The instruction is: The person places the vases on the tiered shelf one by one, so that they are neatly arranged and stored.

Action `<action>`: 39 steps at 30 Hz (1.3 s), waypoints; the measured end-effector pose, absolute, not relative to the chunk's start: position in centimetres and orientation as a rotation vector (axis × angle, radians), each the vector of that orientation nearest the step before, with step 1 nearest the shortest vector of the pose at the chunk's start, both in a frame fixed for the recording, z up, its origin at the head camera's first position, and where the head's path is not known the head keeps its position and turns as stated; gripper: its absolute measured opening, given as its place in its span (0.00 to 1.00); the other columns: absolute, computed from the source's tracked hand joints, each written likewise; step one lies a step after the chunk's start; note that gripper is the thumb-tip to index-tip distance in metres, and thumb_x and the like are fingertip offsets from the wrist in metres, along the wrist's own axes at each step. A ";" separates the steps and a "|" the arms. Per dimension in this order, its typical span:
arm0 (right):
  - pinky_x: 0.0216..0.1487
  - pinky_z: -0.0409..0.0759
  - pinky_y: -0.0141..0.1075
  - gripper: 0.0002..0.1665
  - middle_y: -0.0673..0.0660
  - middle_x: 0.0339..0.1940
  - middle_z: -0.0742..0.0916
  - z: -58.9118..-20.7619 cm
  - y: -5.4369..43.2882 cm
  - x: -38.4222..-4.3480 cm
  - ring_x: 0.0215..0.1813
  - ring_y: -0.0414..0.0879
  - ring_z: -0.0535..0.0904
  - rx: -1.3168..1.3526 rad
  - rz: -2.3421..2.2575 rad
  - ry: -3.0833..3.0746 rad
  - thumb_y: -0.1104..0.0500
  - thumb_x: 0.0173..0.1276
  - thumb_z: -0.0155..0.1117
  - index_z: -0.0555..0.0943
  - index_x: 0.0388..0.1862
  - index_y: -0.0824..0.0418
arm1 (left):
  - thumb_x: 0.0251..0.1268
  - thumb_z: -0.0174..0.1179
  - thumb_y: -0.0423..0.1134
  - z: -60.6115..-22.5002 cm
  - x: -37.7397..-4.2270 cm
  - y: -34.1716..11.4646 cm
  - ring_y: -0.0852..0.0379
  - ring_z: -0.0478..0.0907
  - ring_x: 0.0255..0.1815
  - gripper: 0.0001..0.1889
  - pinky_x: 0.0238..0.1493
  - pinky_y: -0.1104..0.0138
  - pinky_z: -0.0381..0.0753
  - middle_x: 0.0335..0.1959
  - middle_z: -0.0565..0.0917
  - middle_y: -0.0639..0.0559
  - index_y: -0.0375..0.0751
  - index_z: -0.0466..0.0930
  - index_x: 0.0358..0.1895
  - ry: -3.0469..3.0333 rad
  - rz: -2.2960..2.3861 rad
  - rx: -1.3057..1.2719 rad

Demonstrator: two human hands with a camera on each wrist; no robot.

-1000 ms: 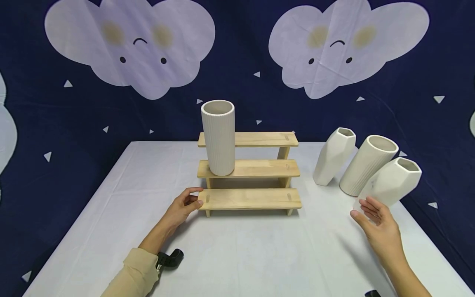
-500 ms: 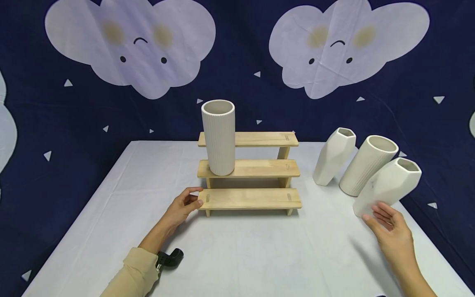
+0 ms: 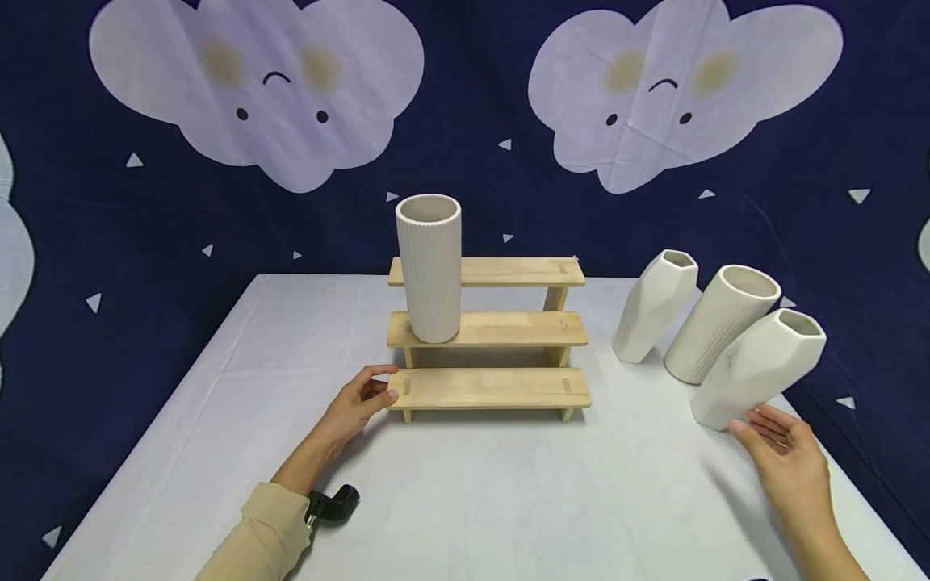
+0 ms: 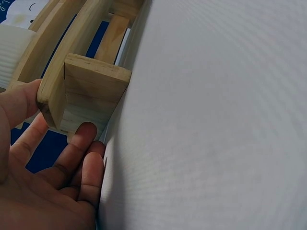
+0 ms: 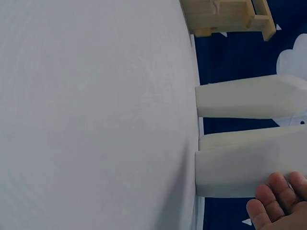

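My left hand (image 3: 353, 413) grips the left end of the lowest step of a three-step wooden display stand (image 3: 490, 389), thumb at the front corner and index finger at the rear. In the left wrist view, the other fingers (image 4: 91, 172) curl loosely below the step's end. A tall ribbed white vase (image 3: 433, 274) stands upright at the left of the middle step. My right hand (image 3: 792, 460) is beside the lower part of a faceted white vase (image 3: 756, 367), fingers relaxed and slightly bent. In the right wrist view its fingertips (image 5: 277, 182) overlap that vase's side.
Behind the front faceted vase stand a ribbed white vase (image 3: 715, 331) and another faceted white vase (image 3: 654, 307). A white cloth covers the table (image 3: 508, 500). A dark blue backdrop (image 3: 472, 161) with clouds hangs behind it. A black device (image 3: 334, 506) sits at the left wrist.
My right hand has moved right and toward the front, down along the front faceted vase, which stays in place. The left hand, stand and other vases are still.
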State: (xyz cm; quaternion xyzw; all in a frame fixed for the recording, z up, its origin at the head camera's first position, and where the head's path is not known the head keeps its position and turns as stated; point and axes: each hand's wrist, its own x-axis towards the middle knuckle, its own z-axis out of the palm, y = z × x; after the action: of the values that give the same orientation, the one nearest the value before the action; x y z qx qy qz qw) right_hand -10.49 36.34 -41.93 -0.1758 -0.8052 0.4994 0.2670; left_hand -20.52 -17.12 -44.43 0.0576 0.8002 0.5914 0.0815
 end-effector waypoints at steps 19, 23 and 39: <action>0.39 0.68 0.11 0.35 0.29 0.38 0.75 -42.2 38.1 -11.1 0.40 0.21 0.71 -0.559 1.326 -2.233 0.63 0.60 0.67 0.65 0.65 0.63 | 0.64 0.60 0.43 -44.4 -20.5 -17.2 0.57 0.70 0.41 0.25 0.37 0.67 0.67 0.48 0.76 0.41 0.47 0.68 0.63 2.383 1.757 0.160; 0.39 0.68 0.10 0.41 0.27 0.40 0.72 -42.2 38.5 -11.4 0.42 0.19 0.69 -0.540 1.296 -2.290 0.60 0.62 0.66 0.60 0.70 0.68 | 0.64 0.60 0.43 -44.3 -20.5 -17.1 0.57 0.70 0.41 0.25 0.35 0.68 0.66 0.48 0.76 0.40 0.48 0.68 0.63 2.384 1.752 0.160; 0.36 0.69 0.12 0.45 0.27 0.38 0.69 -42.3 39.5 -12.6 0.39 0.15 0.67 -0.441 1.258 -2.405 0.57 0.63 0.66 0.55 0.71 0.71 | 0.64 0.60 0.43 -44.1 -20.4 -17.1 0.57 0.71 0.41 0.25 0.38 0.67 0.67 0.48 0.76 0.40 0.48 0.68 0.63 2.376 1.757 0.167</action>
State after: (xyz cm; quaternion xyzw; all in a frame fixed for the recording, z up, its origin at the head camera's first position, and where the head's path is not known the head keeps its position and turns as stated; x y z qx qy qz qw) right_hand -12.58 39.52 -42.32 -0.1573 -0.8579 0.4486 0.1947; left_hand -20.37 -17.10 -44.15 0.0560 0.7995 0.5911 0.0909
